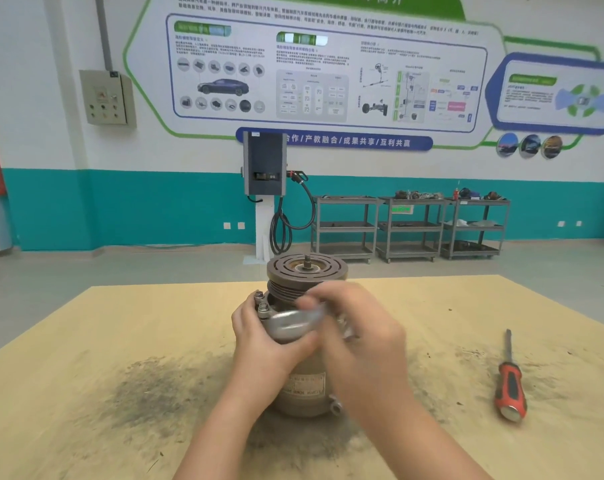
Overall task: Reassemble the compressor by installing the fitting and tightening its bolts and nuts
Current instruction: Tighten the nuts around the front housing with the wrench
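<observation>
Two bare forearms are reaching in from the bottom edge over a tan wooden table [85,341] smudged with dark grime. The left hand [259,336] is curling around the side of the compressor [305,386], gripping its body. The right hand [359,327] is pinching a blurred, shiny metal fitting [291,320] against the compressor's upper side, just beside two bolts with nuts [261,303].

The compressor is standing upright at the table's centre, a dull grey cylinder with a worn label and a dark slotted pulley [306,268] on top.

A red-handled screwdriver [509,379] is lying well apart to the right.

Farther back, three grey shelf carts [409,226] are holding assorted parts, too small to identify. A charging post with a looped black cable [264,171] is standing before a white-and-teal wall bearing posters.
</observation>
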`<state>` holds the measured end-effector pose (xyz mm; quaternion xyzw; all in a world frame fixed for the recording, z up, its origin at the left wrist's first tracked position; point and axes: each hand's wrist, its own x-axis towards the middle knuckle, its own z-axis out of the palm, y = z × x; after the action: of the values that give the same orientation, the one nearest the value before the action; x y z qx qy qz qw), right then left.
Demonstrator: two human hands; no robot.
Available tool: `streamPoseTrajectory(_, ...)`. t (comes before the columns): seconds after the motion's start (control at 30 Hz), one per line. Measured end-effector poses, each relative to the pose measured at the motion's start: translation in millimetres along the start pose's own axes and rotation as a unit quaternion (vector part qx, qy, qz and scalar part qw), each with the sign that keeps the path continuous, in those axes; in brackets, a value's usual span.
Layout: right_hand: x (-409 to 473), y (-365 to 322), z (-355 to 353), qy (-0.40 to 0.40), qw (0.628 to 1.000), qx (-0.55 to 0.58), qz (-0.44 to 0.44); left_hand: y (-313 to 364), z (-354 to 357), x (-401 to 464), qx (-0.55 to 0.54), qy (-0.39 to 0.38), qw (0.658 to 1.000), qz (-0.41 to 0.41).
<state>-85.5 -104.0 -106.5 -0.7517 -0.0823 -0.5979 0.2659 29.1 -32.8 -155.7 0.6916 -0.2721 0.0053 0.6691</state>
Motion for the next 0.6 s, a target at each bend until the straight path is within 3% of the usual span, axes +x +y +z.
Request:
streamPoseTrajectory(0.07,9,4,-20,0.080,0.989,0.093,0.087,-2,2,-3,0.025,-0.001,0.999,0.025)
streamPoseTrajectory(0.1,13,8,-27,0.131,0.962,0.173,0.167,-3,2,-3,0.032,0.001,0.999,0.028)
streamPoseTrajectory(0.2,17,31,-33,0.216,0.817,0.369,0.386,-3,1,-5,0.056,0.001,0.998,0.018)
streamPoseTrajectory(0.27,16,43,-32,0.230,0.756,0.421,0.446,-1,1,-5,0.050,-0.003,0.999,0.017)
streamPoseTrajectory(0.6,31,70,-28,0.104,0.674,0.509,0.524,1,0,-4,0.055,-0.003,0.998,0.024)
